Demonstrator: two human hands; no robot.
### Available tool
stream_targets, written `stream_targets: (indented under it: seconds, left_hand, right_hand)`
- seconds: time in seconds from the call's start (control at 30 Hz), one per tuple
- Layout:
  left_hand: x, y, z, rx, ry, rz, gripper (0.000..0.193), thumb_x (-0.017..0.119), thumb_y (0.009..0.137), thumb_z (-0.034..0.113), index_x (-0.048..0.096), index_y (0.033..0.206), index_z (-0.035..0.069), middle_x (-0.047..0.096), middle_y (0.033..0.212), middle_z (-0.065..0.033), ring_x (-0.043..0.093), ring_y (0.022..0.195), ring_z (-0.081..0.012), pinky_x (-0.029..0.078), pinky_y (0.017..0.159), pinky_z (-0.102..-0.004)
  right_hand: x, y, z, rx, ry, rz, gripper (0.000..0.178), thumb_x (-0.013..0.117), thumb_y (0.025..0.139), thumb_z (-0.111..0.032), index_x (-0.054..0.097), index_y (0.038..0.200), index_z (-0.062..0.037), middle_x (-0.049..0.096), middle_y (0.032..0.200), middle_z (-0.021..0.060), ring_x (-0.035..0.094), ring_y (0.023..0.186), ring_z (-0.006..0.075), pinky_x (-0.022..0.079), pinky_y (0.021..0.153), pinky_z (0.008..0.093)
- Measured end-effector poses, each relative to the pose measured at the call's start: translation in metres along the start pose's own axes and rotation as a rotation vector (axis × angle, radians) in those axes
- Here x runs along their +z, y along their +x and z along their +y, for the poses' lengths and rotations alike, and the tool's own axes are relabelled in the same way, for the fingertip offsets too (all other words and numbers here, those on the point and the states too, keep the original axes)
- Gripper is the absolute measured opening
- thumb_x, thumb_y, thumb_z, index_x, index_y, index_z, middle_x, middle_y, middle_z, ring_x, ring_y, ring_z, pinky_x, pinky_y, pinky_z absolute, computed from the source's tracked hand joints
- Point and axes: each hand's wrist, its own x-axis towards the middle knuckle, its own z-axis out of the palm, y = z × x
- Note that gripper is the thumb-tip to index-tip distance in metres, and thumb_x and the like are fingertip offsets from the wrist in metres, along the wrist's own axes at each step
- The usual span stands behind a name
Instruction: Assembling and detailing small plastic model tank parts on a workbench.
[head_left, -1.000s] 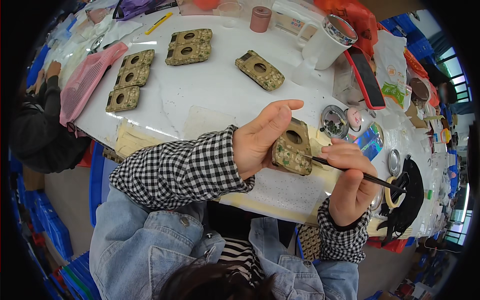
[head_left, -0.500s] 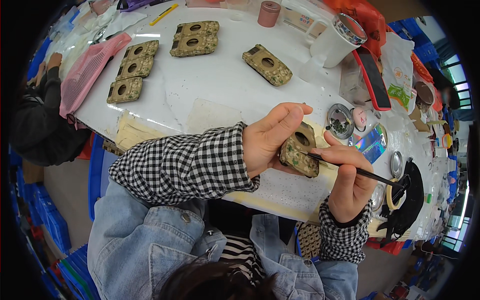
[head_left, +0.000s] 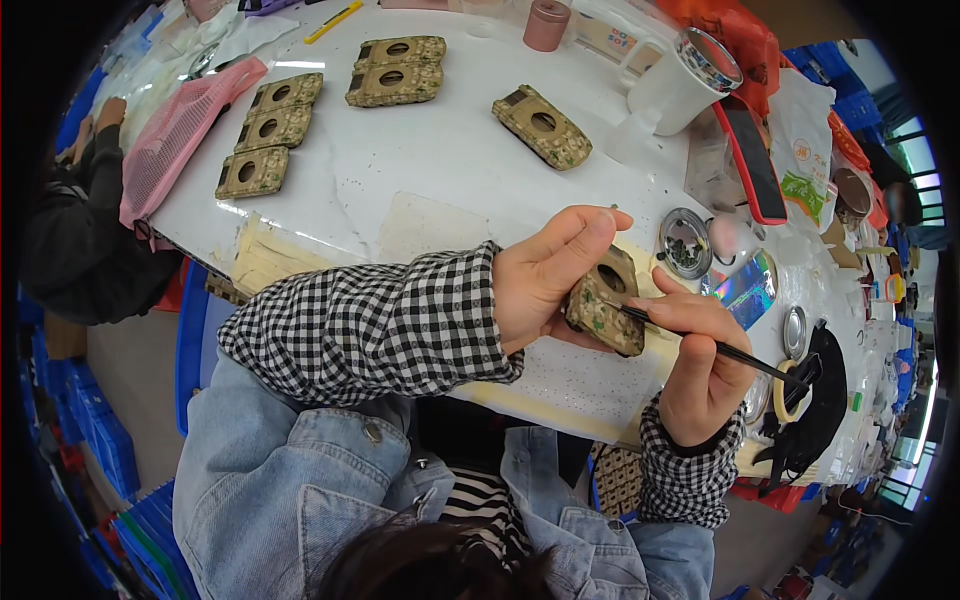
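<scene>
My left hand [head_left: 556, 270] grips a camouflage-painted toy tank hull [head_left: 606, 310], tilted, with a round hole in its top. The thumb stands up beside it, and the lower fingers are hidden behind it. My right hand [head_left: 708, 365] pinches slim black tweezers [head_left: 742, 355]; their tip meets the hull's surface near its hole. Whether the tip holds a small part cannot be made out. A round metal dish [head_left: 686, 243] with small dark bits lies beyond my right hand. Farther off on the table lies another camouflage hull [head_left: 542, 126].
More camouflage hulls [head_left: 268, 128] sit in groups at the far left, near a pink mesh basket [head_left: 180, 150]. A white mug [head_left: 672, 95], a red-cased phone [head_left: 748, 165] and a tape roll [head_left: 790, 395] are at the right. Another person's sleeve [head_left: 95, 180] shows at the left edge.
The view has shifted slightly, so the table things sit a little differently. Both hands keep their hold, and the tweezer tip stays at the hull.
</scene>
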Motion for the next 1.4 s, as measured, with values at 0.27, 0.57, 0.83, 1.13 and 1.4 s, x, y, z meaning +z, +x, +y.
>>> stream_targets:
  seconds: [0.27, 0.57, 0.83, 1.13, 1.4]
  left_hand:
    - [-0.0010, 0.0001, -0.0005, -0.003, 0.002, -0.005, 0.048, 0.026, 0.098, 0.042, 0.028, 0.132, 0.008, 0.053, 0.111, -0.0097, 0.055, 0.101, -0.0149, 0.049, 0.084, -0.0296]
    - [-0.0016, 0.0004, -0.0003, -0.022, 0.001, -0.019, 0.049, 0.025, 0.097, 0.044, 0.028, 0.131, 0.008, 0.052, 0.112, -0.0102, 0.055, 0.101, -0.0155, 0.049, 0.083, -0.0304]
    - [-0.0023, -0.0007, 0.0002, -0.031, -0.013, -0.027, 0.049, 0.026, 0.097, 0.044, 0.029, 0.131, 0.009, 0.051, 0.113, -0.0095, 0.055, 0.101, -0.0154, 0.050, 0.083, -0.0310]
    - [-0.0015, -0.0015, 0.0010, -0.047, 0.000, -0.024, 0.050, 0.025, 0.097, 0.045, 0.028, 0.131, 0.009, 0.051, 0.112, -0.0094, 0.055, 0.101, -0.0153, 0.050, 0.083, -0.0313]
    - [-0.0032, -0.0008, -0.0004, -0.049, -0.004, -0.031, 0.049, 0.026, 0.097, 0.044, 0.029, 0.131, 0.009, 0.051, 0.112, -0.0098, 0.056, 0.100, -0.0157, 0.051, 0.082, -0.0312]
  right_hand:
    - [0.0009, -0.0003, 0.0008, -0.014, -0.002, 0.017, 0.031, 0.052, 0.092, -0.026, 0.064, 0.092, 0.0025, 0.067, 0.086, 0.0122, 0.063, 0.086, 0.0230, 0.044, 0.093, 0.0454]
    - [0.0017, -0.0008, 0.0010, -0.019, -0.003, 0.026, 0.032, 0.050, 0.092, -0.026, 0.063, 0.091, 0.0029, 0.067, 0.087, 0.0126, 0.063, 0.084, 0.0223, 0.044, 0.092, 0.0451]
    - [0.0018, -0.0007, 0.0014, -0.024, 0.012, 0.015, 0.031, 0.050, 0.092, -0.025, 0.063, 0.093, 0.0032, 0.066, 0.088, 0.0133, 0.063, 0.085, 0.0232, 0.044, 0.093, 0.0449]
    - [0.0012, -0.0014, 0.0002, 0.001, 0.003, 0.008, 0.031, 0.052, 0.092, -0.026, 0.063, 0.092, 0.0030, 0.066, 0.088, 0.0132, 0.063, 0.088, 0.0246, 0.044, 0.092, 0.0445]
    - [0.0017, -0.0016, 0.0003, -0.013, 0.000, 0.016, 0.030, 0.052, 0.092, -0.025, 0.063, 0.092, 0.0027, 0.066, 0.088, 0.0126, 0.063, 0.088, 0.0249, 0.045, 0.092, 0.0442]
